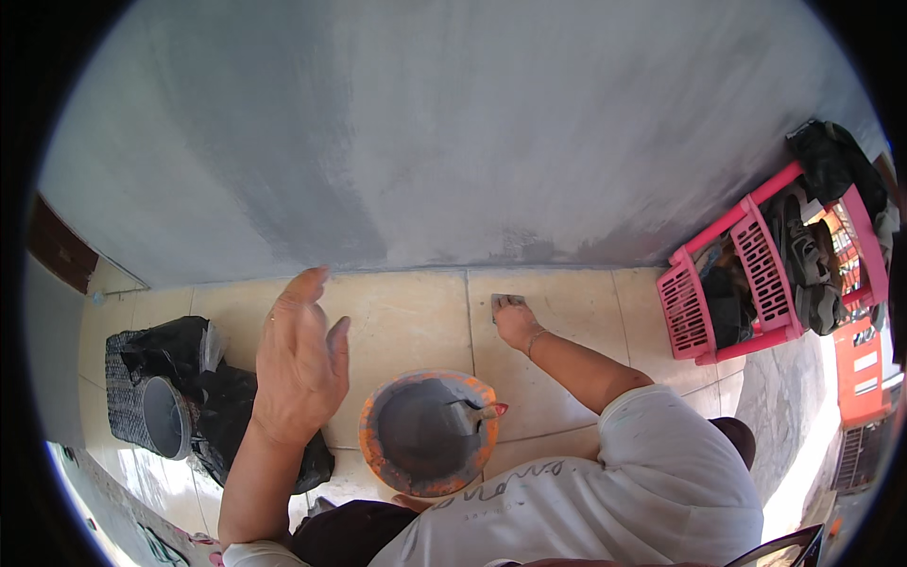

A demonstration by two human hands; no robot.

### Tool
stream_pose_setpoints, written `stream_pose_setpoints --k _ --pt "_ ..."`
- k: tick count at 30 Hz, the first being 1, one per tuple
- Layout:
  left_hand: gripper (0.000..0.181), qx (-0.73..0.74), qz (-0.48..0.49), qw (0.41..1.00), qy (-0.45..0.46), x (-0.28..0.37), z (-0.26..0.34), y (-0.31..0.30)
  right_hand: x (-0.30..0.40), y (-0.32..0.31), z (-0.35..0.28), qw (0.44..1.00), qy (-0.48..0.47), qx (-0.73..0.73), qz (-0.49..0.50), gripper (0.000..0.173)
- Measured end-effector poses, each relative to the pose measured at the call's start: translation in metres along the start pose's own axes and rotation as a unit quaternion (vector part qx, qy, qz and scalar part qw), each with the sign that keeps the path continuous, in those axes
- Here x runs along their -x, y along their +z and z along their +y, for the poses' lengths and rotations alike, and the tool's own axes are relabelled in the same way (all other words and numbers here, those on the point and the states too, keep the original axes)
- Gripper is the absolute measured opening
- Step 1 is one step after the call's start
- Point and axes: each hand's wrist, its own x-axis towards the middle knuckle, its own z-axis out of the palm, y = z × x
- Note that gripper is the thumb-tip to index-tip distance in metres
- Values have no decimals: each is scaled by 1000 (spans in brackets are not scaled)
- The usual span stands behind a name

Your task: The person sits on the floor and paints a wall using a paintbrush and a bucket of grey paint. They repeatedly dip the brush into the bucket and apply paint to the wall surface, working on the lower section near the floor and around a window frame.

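My right hand (pixel 516 324) is low over the tiled floor, its fingers on a small flat grey piece (pixel 509 300), perhaps a sanding pad or a scraper. My left hand (pixel 301 354) is raised before the wall's foot with thumb and fingers apart, holding nothing. Between my arms an orange basin (pixel 368 453) of grey paint or thin plaster stands on the floor. A paintbrush with a red-tipped handle (pixel 490 411) rests across its right side, bristles towards the mix. Ahead, the wall (pixel 453 142) has a streaky grey coat, with darker bands at left and rough patches low down.
A pink plastic rack (pixel 767 262) with shoes stands against the wall at right, dark cloth on top. At left, black plastic bags (pixel 234 404) and a grey bucket (pixel 167 418) lie or stand on a patterned mat (pixel 122 397). A brown door (pixel 60 248) is at far left.
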Motion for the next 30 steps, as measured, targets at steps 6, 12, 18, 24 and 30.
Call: stream_pose_setpoints --k 6,12,18,24,30 --pt "35 -52 33 998 29 -32 -7 3 2 -4 -1 990 -40 -136 12 44" --pt "13 114 -285 945 -110 63 -25 40 86 32 -40 940 -325 -94 54 55" --pt "34 210 -338 847 -353 139 -48 66 -23 3 1 979 23 -174 100 49" --pt "60 474 -443 572 -502 176 -49 78 63 34 -61 962 -230 -41 143 38" --pt "50 554 -391 505 -534 196 -49 86 -44 -21 6 986 37 -160 -16 43"
